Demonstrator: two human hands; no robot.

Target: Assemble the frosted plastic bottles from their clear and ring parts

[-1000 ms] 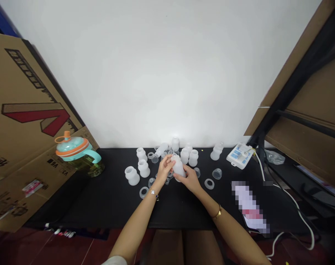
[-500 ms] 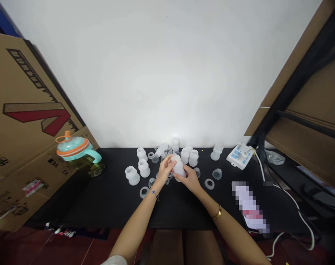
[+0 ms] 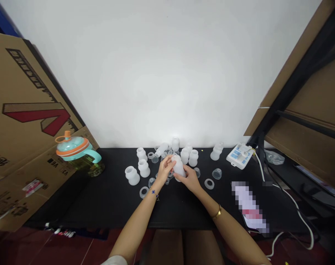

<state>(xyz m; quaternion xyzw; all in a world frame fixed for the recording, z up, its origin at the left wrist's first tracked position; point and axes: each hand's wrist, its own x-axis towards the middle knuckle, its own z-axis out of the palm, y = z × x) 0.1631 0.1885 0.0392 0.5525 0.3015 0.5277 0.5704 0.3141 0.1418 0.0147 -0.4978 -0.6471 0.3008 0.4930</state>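
Observation:
Both of my hands hold one white plastic bottle (image 3: 179, 168), shaped like a small baby bottle, above the middle of the black table. My left hand (image 3: 164, 170) has its fingers at the bottle's upper end. Around the body, from the right, closes my right hand (image 3: 189, 178). Three open-necked white bottles, among them a front one (image 3: 132, 176), stand to the left. More white bottles (image 3: 193, 158) are just behind my right hand. Clear caps (image 3: 217, 173) and pale rings (image 3: 209, 184) lie scattered about; some are hidden behind my hands.
A teal-lidded jug (image 3: 80, 152) stands at the left by a cardboard box (image 3: 26, 121). On the right are a capped bottle (image 3: 217, 151), a white power strip (image 3: 240, 156) with its cable, and a blurred-out flat object (image 3: 250, 206). A white wall (image 3: 167, 73) rises behind the table.
Hardly anything differs. My left wrist has turned very slightly, while both hands keep the bottle in the same place.

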